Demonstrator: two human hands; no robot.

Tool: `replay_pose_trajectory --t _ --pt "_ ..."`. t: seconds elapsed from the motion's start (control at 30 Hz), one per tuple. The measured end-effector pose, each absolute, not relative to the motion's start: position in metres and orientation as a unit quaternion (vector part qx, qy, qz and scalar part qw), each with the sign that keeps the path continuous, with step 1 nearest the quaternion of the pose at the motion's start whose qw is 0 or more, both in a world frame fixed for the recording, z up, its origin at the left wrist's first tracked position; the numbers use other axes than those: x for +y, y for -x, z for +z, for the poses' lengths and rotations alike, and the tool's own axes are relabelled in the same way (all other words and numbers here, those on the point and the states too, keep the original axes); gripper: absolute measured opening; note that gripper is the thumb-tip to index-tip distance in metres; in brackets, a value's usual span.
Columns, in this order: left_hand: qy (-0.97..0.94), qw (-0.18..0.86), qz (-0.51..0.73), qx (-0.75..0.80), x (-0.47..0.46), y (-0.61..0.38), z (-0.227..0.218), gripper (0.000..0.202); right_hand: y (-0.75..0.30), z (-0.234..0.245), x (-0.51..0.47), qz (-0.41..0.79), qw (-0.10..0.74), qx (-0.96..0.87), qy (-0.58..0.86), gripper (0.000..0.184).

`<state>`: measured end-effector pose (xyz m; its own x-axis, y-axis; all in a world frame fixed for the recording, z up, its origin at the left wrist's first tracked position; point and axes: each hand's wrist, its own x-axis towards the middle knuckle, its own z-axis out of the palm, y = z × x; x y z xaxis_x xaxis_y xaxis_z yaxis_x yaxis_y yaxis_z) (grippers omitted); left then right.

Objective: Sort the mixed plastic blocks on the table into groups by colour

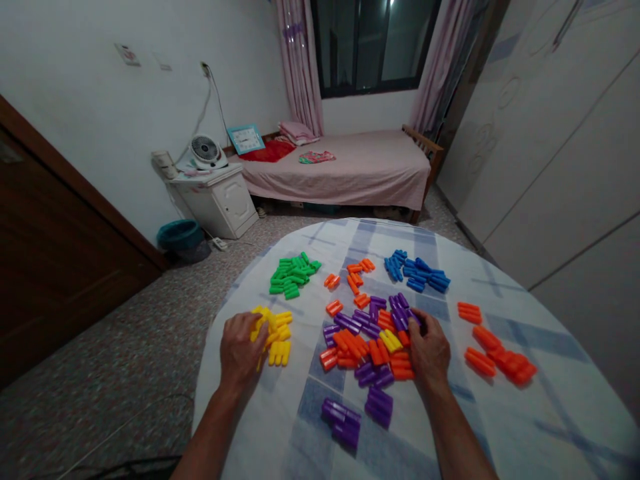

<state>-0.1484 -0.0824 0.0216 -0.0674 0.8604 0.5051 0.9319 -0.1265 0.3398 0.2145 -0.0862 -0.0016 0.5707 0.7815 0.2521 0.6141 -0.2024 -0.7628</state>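
My left hand point(244, 350) is at the left of the table, its fingers curled over a heap of yellow plastic building pieces point(280, 352). These look like short tubes joined side by side. At the right edge of a mixed pile, my right hand point(431, 347) has its fingers closed around a purple piece point(400, 312); the fingertips are partly hidden. That pile mixes purple, orange pieces point(350, 343) and a yellow piece point(390, 341). Nearer me lie separate purple pieces point(343, 421).
Green pieces point(294, 275) and blue pieces point(425, 275) form heaps towards the far edge. Orange-red pieces point(505, 357) lie at the right. A checked cloth point(310, 440) covers the round table. Beyond stand a bed point(365, 167), a white cabinet point(227, 203) and a bin point(181, 237).
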Motion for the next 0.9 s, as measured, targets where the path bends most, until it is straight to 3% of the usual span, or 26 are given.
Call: replay_pose_trajectory --t 0.13,0.4,0.47,0.67,0.77,0.9 --pt "0.650 0.044 -0.355 -0.671 -0.075 0.156 0.016 0.039 -0.215 -0.002 -0.086 0.094 0.441 -0.454 0.768 0.041" --pt "0.501 -0.172 -0.441 -0.724 -0.074 0.157 0.003 0.049 -0.216 -0.004 -0.085 0.091 0.441 -0.456 0.767 0.042" --pt "0.514 -0.156 -0.435 -0.723 -0.076 0.156 0.004 0.049 -0.216 -0.004 -0.085 0.093 0.445 -0.455 0.766 0.041" --pt "0.617 0.077 -0.403 -0.671 -0.079 0.140 0.032 0.039 -0.216 -0.005 -0.085 0.106 0.452 -0.461 0.757 0.040" --pt "0.675 0.034 -0.409 -0.613 -0.082 0.108 0.044 0.029 -0.216 -0.004 -0.085 0.104 0.454 -0.459 0.756 0.038" --pt "0.789 -0.099 -0.364 -0.485 -0.088 0.047 0.052 0.023 -0.215 -0.003 -0.085 0.110 0.455 -0.459 0.755 0.037"
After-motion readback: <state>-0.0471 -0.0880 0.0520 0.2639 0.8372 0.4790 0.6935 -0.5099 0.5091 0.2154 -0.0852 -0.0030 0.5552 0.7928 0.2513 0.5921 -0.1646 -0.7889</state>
